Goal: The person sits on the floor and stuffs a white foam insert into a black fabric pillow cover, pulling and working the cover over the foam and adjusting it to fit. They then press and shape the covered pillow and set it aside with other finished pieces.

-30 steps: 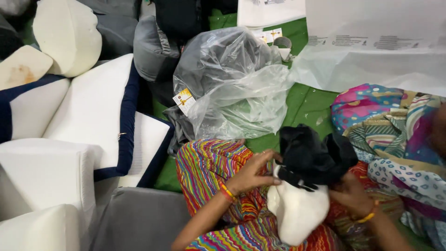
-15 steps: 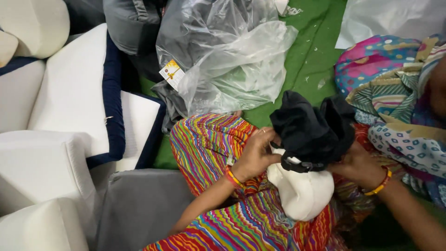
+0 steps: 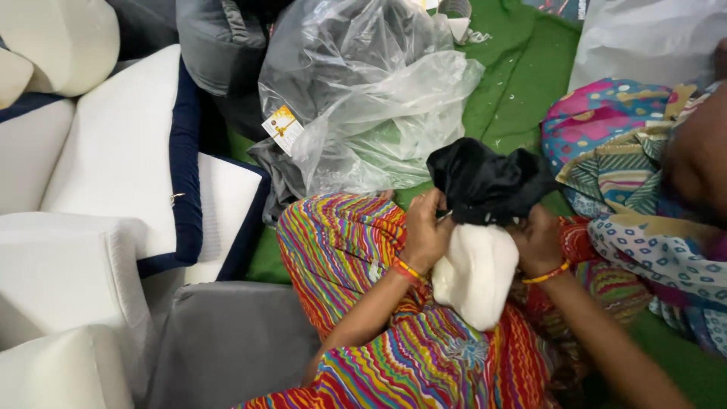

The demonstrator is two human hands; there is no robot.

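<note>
Left hand grips white foam pad | right hand grips crumpled black fabric cover

Upper centre: clear plastic bag with a yellow tag on green floor mat. Left: white foam cushions, navy-trimmed. Lower left: grey cushion.

pillow top: hidden under the black cover
fingertips: buried in cover folds
bag contents: blurred by plastic
</note>
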